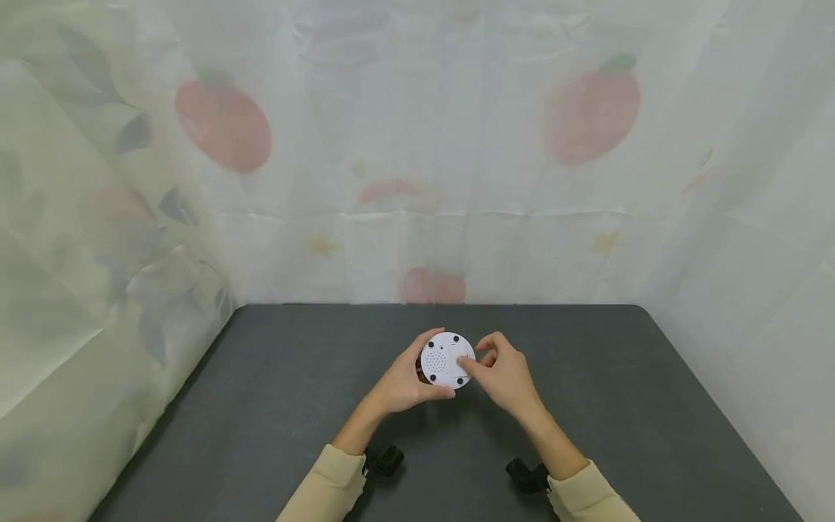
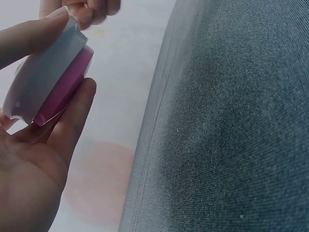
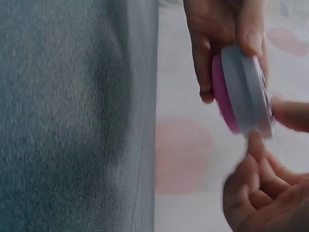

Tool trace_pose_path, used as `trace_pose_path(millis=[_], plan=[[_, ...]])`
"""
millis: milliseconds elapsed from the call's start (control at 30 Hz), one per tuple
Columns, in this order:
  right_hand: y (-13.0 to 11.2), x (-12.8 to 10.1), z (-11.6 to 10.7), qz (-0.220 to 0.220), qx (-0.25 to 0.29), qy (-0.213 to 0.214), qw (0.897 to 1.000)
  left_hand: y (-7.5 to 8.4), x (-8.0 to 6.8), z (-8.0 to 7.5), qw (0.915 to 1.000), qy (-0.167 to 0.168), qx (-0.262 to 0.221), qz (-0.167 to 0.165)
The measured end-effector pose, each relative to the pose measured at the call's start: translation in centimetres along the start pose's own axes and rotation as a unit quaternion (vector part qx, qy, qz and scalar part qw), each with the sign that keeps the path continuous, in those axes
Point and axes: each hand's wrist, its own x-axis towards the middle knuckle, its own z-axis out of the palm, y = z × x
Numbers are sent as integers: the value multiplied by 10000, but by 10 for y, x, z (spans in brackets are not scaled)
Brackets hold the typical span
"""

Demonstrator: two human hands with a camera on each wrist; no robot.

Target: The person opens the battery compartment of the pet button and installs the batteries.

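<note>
In the head view, a round white device point(image 1: 435, 368) turns its flat back up, with several black feet, a patch of small holes and an outlined cover. Its other side is pink point(image 2: 65, 89) in the left wrist view. My left hand point(image 1: 399, 384) grips the device by its rim, thumb along the near edge and fingers around the far side. The thumb of my right hand point(image 1: 507, 377) presses on the back near the cover. In the right wrist view, its index fingertip point(image 3: 256, 142) meets the rim while the other fingers curl.
A dark grey table point(image 1: 274, 391) lies beneath both hands. Pale curtains point(image 1: 417, 130) printed with fruit hang behind it and at both sides. Black wrist-camera mounts point(image 1: 385, 461) stick out from both sleeves over the table.
</note>
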Motion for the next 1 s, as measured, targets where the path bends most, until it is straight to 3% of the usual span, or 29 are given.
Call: trace_pose_path(millis=[133, 300, 767, 1000], plan=[[7, 5, -4, 282, 540, -672, 9959, -1, 0, -2, 9998, -120, -87, 119], [13, 7, -7, 435, 1384, -1264, 9813, 0, -1, -1, 9996, -183, -160, 147], [11, 5, -5, 436, 1652, -1208, 9779, 0, -1, 1, 9997, -170, -131, 90], [10, 6, -10, 591, 1538, -1552, 9740, 0, -1, 1, 9997, -231, -17, 72]])
